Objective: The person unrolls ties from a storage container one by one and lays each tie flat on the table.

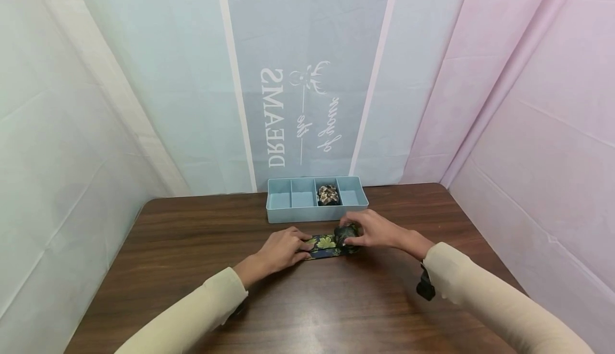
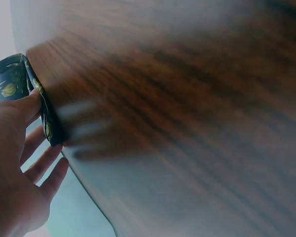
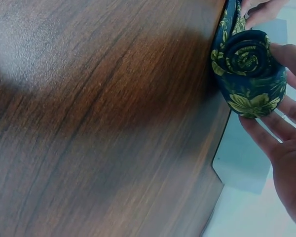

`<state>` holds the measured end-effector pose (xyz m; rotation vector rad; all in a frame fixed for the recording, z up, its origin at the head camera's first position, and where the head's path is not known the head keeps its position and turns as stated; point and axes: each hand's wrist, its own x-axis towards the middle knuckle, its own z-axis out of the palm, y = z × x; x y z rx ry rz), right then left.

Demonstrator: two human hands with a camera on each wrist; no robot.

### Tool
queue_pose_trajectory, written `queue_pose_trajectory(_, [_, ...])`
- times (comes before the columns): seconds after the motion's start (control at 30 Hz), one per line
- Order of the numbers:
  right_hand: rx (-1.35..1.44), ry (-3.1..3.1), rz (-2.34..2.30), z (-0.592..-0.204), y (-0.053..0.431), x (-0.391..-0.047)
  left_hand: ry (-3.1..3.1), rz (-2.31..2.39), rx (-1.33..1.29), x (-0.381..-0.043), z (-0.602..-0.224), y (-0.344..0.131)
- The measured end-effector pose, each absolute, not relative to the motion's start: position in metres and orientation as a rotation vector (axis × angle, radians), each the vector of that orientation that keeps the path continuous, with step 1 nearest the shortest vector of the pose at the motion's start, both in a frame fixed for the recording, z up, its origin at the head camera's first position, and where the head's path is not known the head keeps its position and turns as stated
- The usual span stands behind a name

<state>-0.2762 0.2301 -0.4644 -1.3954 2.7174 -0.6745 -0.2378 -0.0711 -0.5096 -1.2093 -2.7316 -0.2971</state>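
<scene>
A dark floral necktie (image 1: pixel 325 242) with yellow-green flowers lies partly flat on the table, its right part wound into a roll (image 3: pixel 246 57) whose spiral end shows in the right wrist view. My right hand (image 1: pixel 372 229) grips the roll, thumb on the near side and fingers around the far side. At the flat end, my left hand (image 1: pixel 284 248) holds the necktie between thumb and fingers against the table. In the left wrist view, the left hand (image 2: pixel 19 143) has its thumb over the cloth edge, the other fingers spread lower down.
Behind the hands stands a light blue divided tray (image 1: pixel 288 216). One of its compartments holds a rolled dark cloth with cream flowers (image 1: pixel 329 195). The brown wooden table (image 1: pixel 307 306) reaches back to a hanging printed curtain (image 1: pixel 192 103), with pale cloth walls on both sides.
</scene>
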Motion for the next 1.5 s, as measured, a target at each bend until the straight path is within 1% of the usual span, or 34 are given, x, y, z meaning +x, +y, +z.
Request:
queue_pose_trajectory(0.13, [-1.472, 2.678, -0.645, -0.462, 0.233, -0.276, -2.726, -0.304, -1.200, -0.237, -0.510, -0.074])
queue_pose_trajectory(0.5, [-1.549, 2.623, -0.613, -0.464, 0.242, -0.275, -2.712, -0.341, -1.195, -0.233, -0.513, -0.085])
queue_pose_trajectory(0.8, [-1.412, 2.615, -0.700, -0.461, 0.253, -0.274, -2.721, -0.357, -1.181, -0.231, -0.513, -0.093])
queue_pose_trajectory(1.03, [-1.367, 2.587, -0.736, -0.459, 0.261, -0.272, -2.733, -0.319, -1.192, -0.232, -0.511, -0.094])
queue_pose_trajectory(1.23, [-1.308, 2.607, -0.728, -0.460, 0.262, -0.272, -2.704, -0.338, -1.189, -0.232, -0.508, -0.090])
queue_pose_trajectory(1.5, [-1.295, 2.710, -0.715, -0.463, 0.253, -0.272, -2.662, -0.387, -1.174, -0.239, -0.503, -0.076])
